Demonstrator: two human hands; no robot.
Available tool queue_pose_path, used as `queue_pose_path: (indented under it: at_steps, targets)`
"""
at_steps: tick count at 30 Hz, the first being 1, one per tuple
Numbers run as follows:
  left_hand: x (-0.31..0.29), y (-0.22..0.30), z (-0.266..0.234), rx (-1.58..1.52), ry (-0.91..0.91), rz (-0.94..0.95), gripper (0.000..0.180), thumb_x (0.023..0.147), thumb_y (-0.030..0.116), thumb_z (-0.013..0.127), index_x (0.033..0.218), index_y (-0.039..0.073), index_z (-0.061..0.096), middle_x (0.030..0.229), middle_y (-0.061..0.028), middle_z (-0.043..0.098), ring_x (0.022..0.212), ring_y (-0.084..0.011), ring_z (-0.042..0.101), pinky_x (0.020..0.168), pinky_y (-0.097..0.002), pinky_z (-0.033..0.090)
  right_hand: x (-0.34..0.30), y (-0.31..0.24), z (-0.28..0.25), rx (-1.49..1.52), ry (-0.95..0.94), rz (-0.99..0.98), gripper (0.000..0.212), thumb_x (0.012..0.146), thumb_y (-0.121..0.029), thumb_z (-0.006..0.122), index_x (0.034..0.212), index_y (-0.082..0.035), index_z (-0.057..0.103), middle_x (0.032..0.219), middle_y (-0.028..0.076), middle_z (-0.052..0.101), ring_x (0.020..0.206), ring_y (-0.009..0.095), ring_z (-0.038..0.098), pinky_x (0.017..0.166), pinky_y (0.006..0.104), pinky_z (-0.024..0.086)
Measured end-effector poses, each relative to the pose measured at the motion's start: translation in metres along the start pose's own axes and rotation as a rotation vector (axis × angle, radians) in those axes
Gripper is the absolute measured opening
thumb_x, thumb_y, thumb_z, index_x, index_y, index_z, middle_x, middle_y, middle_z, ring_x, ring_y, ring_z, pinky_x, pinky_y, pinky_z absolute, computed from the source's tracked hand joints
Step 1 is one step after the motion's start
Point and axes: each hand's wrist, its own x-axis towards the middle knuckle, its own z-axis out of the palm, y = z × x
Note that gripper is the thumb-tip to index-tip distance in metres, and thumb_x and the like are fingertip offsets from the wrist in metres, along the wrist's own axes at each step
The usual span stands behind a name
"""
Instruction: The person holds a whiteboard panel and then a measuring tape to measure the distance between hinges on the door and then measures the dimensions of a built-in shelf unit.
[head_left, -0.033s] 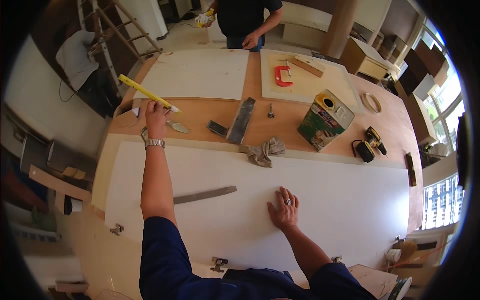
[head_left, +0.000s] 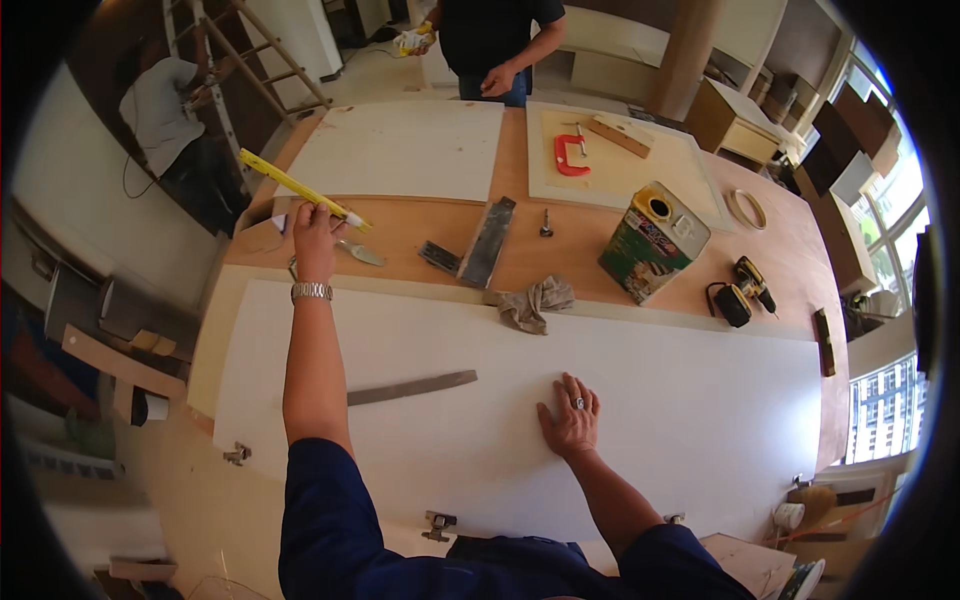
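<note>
My left hand (head_left: 316,232) reaches to the far left of the white panel, its fingers closed on a long, slim yellow bar (head_left: 285,180) with a pale end. The bar's exact kind is unclear. Beside that hand lie a putty knife (head_left: 362,254) and, partly hidden, another small object. My right hand (head_left: 571,420) rests flat, fingers extended, on the white panel (head_left: 660,410). A grey-brown strip (head_left: 413,388) lies on the panel between my arms. Metal hinges (head_left: 438,526) are fixed along its near edge.
Past the panel are a grey rag (head_left: 535,303), a dark sanding block (head_left: 487,243), a green can (head_left: 650,245), a cordless drill (head_left: 752,285), a red C-clamp (head_left: 571,156) and a tape roll (head_left: 746,208). One person (head_left: 500,45) stands across the table; another (head_left: 165,130) is beside a ladder (head_left: 262,60).
The whole view has shifted very slightly. Both hands keep their places, the left one still on the yellow bar.
</note>
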Motion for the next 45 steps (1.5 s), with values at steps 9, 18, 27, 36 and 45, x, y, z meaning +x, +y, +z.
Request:
queue_pose_path:
  at_steps: [9, 18, 27, 36, 45]
  targets:
    - [-0.275, 0.096, -0.018, -0.252, -0.046, -0.098, 0.012, 0.098, 0.018, 0.051, 0.103, 0.007, 0.051, 0.09, -0.0057, 0.056, 0.082, -0.0176, 0.054, 0.074, -0.0407, 0.051, -0.014, 0.005, -0.009, 0.079, 0.016, -0.022, 0.052, 0.088, -0.039, 0.055, 0.129, -0.007, 0.05, 0.143, 0.009, 0.039, 0.134, 0.029, 0.033, 0.111, 0.047, 0.022]
    - [-0.559, 0.092, -0.032, -0.012, 0.031, -0.486, 0.014, 0.096, 0.009, 0.05, 0.109, 0.004, 0.051, 0.088, -0.0062, 0.055, 0.074, -0.0161, 0.055, 0.067, -0.0323, 0.051, -0.01, 0.009, -0.001, 0.11, 0.019, -0.054, 0.053, 0.09, -0.038, 0.051, 0.131, -0.005, 0.048, 0.145, 0.01, 0.038, 0.136, 0.027, 0.031, 0.112, 0.0462, 0.02]
    - [-0.664, 0.1, -0.004, 0.386, 0.003, -0.494, 0.027, 0.093, 0.01, 0.057, 0.118, 0.001, 0.05, 0.085, -0.0045, 0.059, 0.067, -0.0084, 0.055, 0.062, -0.024, 0.048, -0.023, 0.019, 0.007, 0.109, 0.045, -0.136, 0.054, 0.091, -0.039, 0.052, 0.133, -0.005, 0.048, 0.147, 0.012, 0.036, 0.137, 0.031, 0.029, 0.112, 0.0487, 0.021]
    - [-0.699, 0.06, -0.053, -0.577, 0.527, -0.538, 0.036, 0.098, 0.032, 0.048, 0.124, 0.007, 0.051, 0.091, -0.0072, 0.06, 0.073, -0.0168, 0.054, 0.068, -0.0324, 0.049, -0.019, 0.046, -0.013, 0.291, -0.292, -0.263, 0.056, 0.086, -0.034, 0.063, 0.13, -0.001, 0.05, 0.123, 0.017, 0.059, 0.114, 0.03, 0.056, 0.096, 0.0391, 0.044]
    - [-0.719, 0.024, -0.018, -0.684, 0.337, -0.765, 0.032, 0.099, 0.034, 0.046, 0.121, 0.011, 0.05, 0.086, -0.0063, 0.058, 0.072, -0.0183, 0.055, 0.069, -0.0352, 0.049, -0.173, 0.009, -0.062, 0.854, -0.775, -0.18, 0.052, 0.088, -0.028, 0.065, 0.13, 0.0, 0.049, 0.078, 0.008, 0.063, 0.068, 0.012, 0.058, 0.063, 0.0282, 0.047]
